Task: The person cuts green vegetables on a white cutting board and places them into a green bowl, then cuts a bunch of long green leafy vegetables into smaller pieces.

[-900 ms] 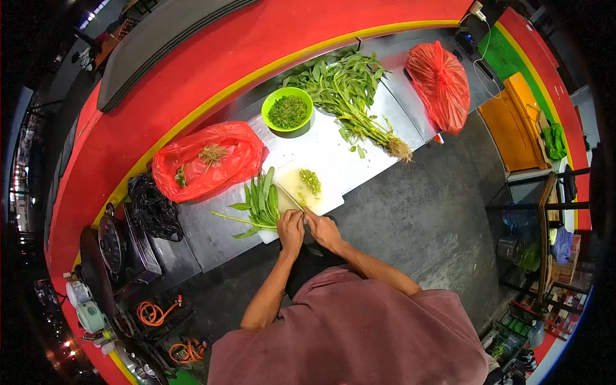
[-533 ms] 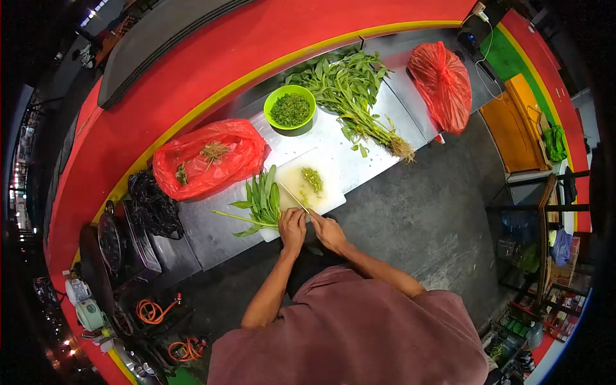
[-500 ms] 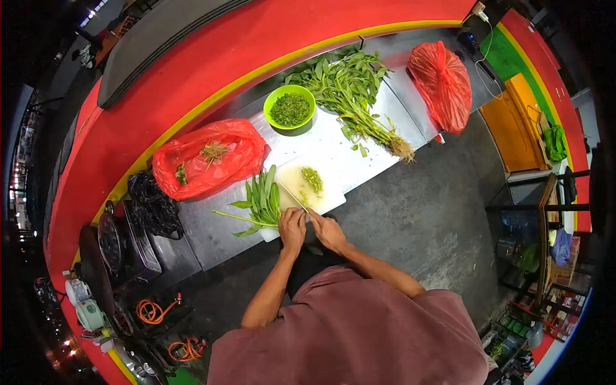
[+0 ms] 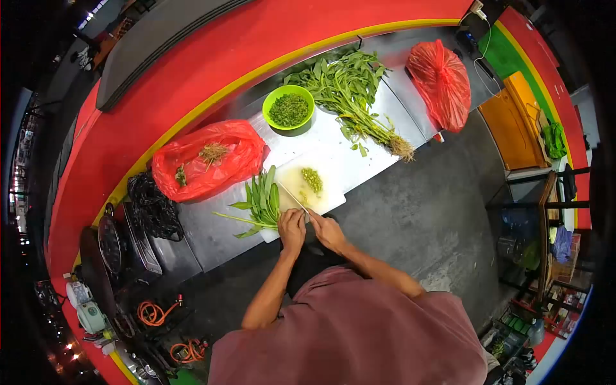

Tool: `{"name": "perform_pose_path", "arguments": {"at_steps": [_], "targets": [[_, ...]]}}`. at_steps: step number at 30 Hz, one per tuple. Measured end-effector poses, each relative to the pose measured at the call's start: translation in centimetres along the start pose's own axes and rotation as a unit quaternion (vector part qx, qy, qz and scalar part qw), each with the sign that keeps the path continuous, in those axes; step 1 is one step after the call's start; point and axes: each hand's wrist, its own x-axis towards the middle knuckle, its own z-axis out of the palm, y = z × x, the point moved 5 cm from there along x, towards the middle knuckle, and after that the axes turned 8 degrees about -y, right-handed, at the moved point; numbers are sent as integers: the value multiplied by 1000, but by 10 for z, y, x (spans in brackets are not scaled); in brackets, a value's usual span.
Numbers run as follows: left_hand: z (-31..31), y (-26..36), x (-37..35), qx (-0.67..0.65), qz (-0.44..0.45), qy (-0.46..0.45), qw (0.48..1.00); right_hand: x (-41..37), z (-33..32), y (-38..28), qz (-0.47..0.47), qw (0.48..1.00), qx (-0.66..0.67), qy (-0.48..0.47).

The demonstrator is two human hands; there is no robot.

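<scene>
Little beyond the view has shifted since the earlier frame: the left hand [image 4: 292, 230] clasps leafy stems [image 4: 262, 199] on the cutting board [image 4: 332, 194], the right hand [image 4: 328, 233] a knife [image 4: 292, 197]. Chopped bits [image 4: 312, 179] lie there (more fill the bowl [image 4: 289, 89]), but a rooted bundle [image 4: 350, 90] is whole.
</scene>
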Motion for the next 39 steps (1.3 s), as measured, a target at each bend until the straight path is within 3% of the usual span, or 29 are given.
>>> {"name": "perform_pose_path", "arguments": {"at_steps": [4,13,18,24,26,30,33,39], "targets": [[-2,3,-1,16,5,-7,1000,8,3,-2,-67,997,-30,39],[-3,-3,-1,15,-24,-10,1000,-3,-2,-2,2,1000,-6,-7],[0,-8,-3,0,-50,-41,998,10,8,5,-37,998,-55,11],[1,-15,-4,-18,-50,-31,998,2,0,-7,4,1000,12,-25],[0,-13,-2,-7,-27,-15,1000,-5,-2,-7,-47,999,21,12],[-4,-7,0,3,-27,-31,999,-1,0,-4,-15,1000,-16,-20],[-7,-3,0,4,-21,-46,999,8,7,1,-83,995,-51,34],[-5,-10,3,-14,-44,-46,998,0,-2,-9,5,999,-4,-32]]}}
